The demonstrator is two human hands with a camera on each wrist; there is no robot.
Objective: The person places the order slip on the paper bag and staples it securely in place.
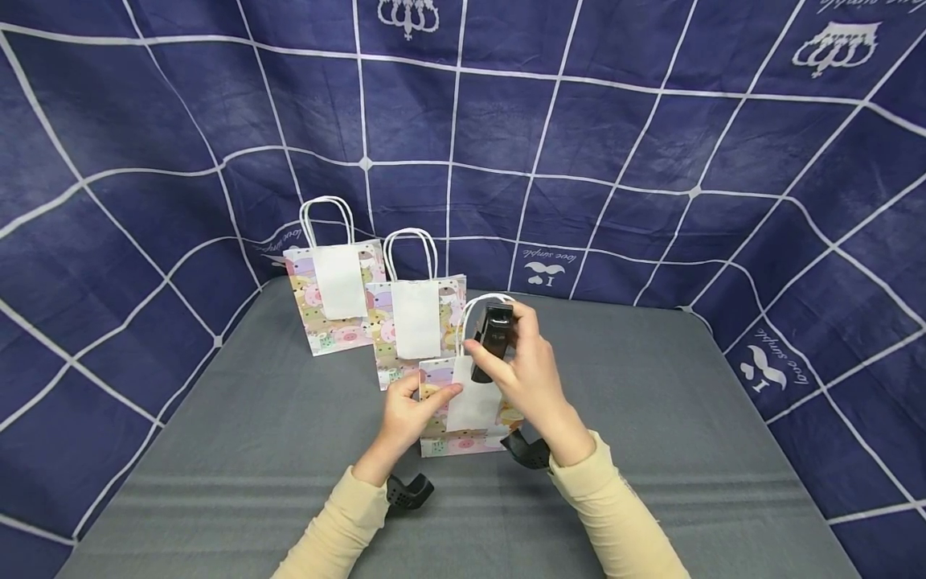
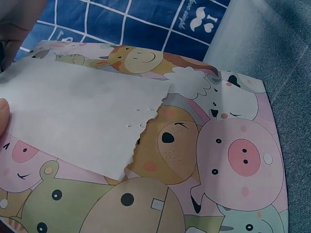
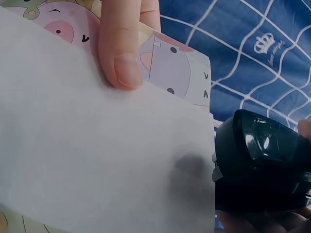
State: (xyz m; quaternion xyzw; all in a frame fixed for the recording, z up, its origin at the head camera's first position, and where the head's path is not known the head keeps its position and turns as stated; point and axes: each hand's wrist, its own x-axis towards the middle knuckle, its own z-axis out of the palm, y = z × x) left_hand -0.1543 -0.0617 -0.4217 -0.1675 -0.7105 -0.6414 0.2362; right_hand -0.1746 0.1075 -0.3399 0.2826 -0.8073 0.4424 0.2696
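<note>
A small paper gift bag [image 1: 463,445] printed with cartoon animals stands on the grey surface, a white paper slip [image 1: 473,408] on its front. My left hand [image 1: 400,416] pinches its left side, thumb over the slip and fingers behind. In my right hand [image 1: 537,378] I grip a black stapler [image 1: 495,336] at the bag's top edge, by the white twisted handles. Its nose meets the upper edge of the slip in the right wrist view. A ragged lower edge and small staple-like marks show on the slip [image 2: 82,111] in the left wrist view.
Two matching bags stand behind and to the left, a middle one [image 1: 383,322] and a far one [image 1: 300,293], each with a white slip and upright handles. Blue grid-patterned cloth [image 1: 615,209] encloses the back and sides of the grey surface [image 1: 651,418].
</note>
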